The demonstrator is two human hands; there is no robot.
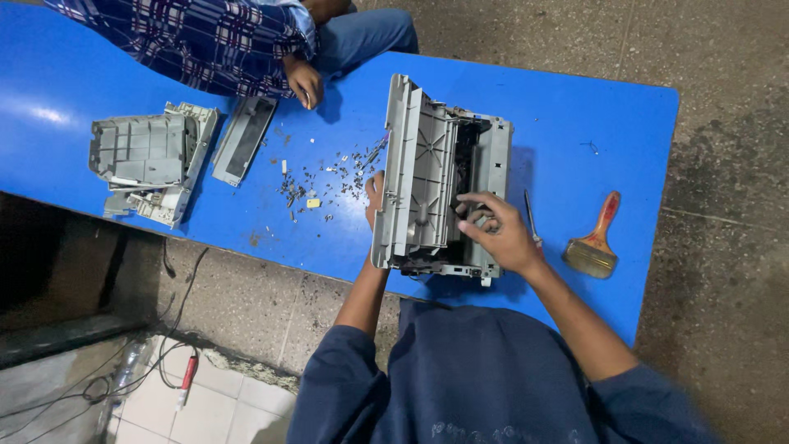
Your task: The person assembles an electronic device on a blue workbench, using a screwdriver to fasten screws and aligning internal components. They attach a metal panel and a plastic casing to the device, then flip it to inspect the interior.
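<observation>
One printer chassis (440, 185), one brush (593, 242)

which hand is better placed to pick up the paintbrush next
Likely the right hand: it lies on the printer chassis on the side facing the paintbrush, while the left hand grips the chassis's far edge.

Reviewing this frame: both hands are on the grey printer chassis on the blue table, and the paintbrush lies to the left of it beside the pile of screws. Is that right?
Not quite. The head view shows the paintbrush lying to the right of the grey printer chassis, away from the pile of screws, which is on the left. The rest holds: the left hand and right hand are both on the chassis, on the blue table.
</observation>
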